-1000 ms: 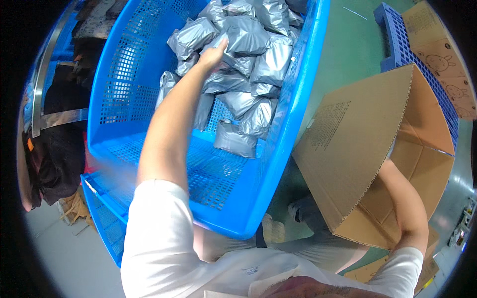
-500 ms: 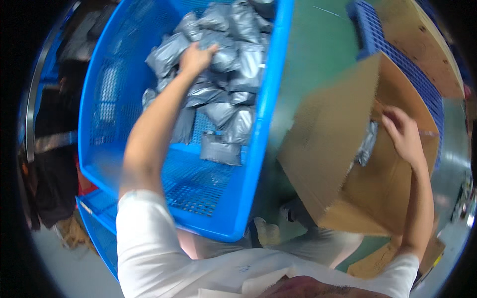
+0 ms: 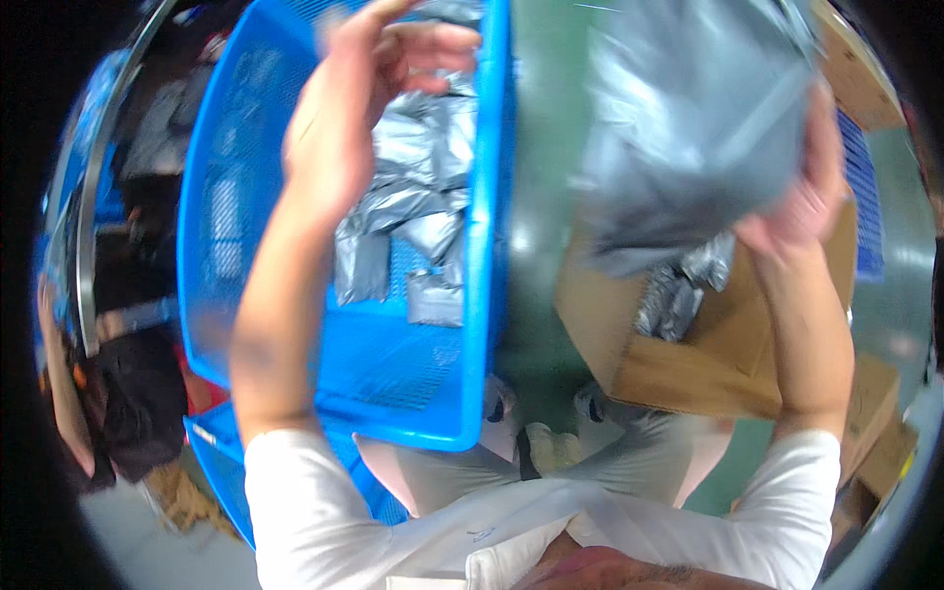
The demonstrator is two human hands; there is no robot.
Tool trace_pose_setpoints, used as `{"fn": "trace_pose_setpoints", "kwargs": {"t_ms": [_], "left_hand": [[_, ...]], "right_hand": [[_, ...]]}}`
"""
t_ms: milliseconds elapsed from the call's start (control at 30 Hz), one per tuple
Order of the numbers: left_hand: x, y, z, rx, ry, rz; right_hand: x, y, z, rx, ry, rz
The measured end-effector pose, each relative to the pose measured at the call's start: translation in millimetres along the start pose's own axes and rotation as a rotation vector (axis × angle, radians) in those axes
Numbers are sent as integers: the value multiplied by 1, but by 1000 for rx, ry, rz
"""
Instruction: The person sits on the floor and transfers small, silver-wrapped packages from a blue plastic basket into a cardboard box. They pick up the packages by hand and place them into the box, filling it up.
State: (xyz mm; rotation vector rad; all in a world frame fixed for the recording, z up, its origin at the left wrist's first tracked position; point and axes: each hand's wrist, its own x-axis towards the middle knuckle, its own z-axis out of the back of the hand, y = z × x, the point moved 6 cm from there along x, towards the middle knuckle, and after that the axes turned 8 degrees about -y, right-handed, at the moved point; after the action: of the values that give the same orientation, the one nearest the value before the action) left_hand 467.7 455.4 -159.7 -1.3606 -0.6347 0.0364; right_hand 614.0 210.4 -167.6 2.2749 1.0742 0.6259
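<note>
A large grey plastic mailing bag, blurred by motion, is raised over the open cardboard box. My right hand grips the bag at its right side, with the fingers partly hidden behind it. Close to the camera, my left hand hovers above the blue plastic crate, fingers apart and nothing in them. Inside the crate, several grey mailing bags lie heaped at the far end and right side. More small grey packages rest in the box, partly covered from view by the raised bag.
A blue pallet lies beyond the box on the green floor. Smaller cartons stand at the lower right. At the left edge, another person's arm shows beside a metal rail.
My left hand has lifted off the bags in the crate and come nearer the camera. My right hand has left the box's inside and now holds a large grey bag above it.
</note>
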Motion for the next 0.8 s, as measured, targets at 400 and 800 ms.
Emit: {"fn": "trace_pose_setpoints", "kwargs": {"t_ms": [400,800], "left_hand": [[-142,446,155,-426,-789,1321],[-130,430,129,-96,-716,1441]], "right_hand": [[-128,29,136,-1188,-1008,-338],[-114,-79,283,-2124,-904,-984]]}}
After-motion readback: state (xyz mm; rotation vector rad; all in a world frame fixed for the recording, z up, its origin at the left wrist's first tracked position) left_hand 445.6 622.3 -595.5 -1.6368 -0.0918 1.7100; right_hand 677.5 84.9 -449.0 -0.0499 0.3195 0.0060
